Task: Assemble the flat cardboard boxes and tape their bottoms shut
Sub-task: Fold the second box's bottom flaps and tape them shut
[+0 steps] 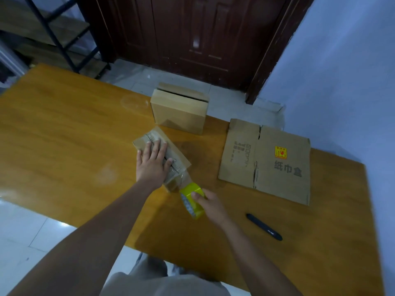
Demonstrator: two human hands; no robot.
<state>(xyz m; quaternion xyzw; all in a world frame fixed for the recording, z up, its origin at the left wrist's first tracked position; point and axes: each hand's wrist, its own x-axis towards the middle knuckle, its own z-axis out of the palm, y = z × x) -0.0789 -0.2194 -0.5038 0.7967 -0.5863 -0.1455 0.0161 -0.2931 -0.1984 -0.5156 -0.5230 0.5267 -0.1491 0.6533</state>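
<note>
A small cardboard box (179,155) lies at the middle of the orange wooden table (64,129), bottom flaps up. My left hand (152,162) presses flat on those flaps, fingers straight. My right hand (210,205) grips a yellow roll of clear tape (191,199) just off the box's near end. A strip of tape stretches from the roll onto the box. An assembled box (181,113) stands behind it near the table's far edge. A flat cardboard box (267,161) with a yellow label and printed characters lies to the right.
A black pen-shaped tool (264,229) lies on the table right of my right forearm. Beyond the table stand a dark wooden door (192,33) and a metal-framed shelf (49,33) at the left. A blue-white wall (346,60) runs on the right.
</note>
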